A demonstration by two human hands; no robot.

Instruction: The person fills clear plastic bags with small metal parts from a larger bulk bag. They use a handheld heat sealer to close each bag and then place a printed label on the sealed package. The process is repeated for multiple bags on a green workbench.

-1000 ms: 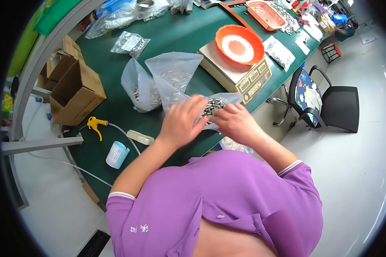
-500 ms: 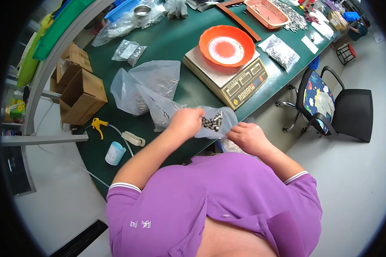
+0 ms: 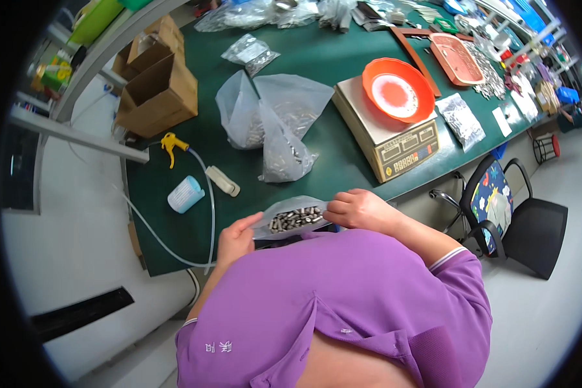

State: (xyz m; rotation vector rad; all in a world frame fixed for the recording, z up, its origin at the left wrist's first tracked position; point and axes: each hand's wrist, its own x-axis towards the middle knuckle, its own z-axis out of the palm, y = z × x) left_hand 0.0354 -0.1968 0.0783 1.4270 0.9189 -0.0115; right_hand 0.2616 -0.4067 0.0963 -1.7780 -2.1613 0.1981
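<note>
- The left hand point(image 3: 237, 238) is pinching one side of an open plastic bag point(image 3: 291, 204), its fingers nearly closed on the edge.
- The right hand point(image 3: 362, 210) is gripping the opposite side, fingers curled tight around the plastic.
- The bag is sitting between them at the near edge of the bench point(image 3: 207, 61), showing small metal pieces point(image 3: 296, 220).
- The plastic is looking thin and floppy; the load is probably weighing heavy, hard and slippery, so both rim sides are making good holds, ideally with support underneath.
</note>
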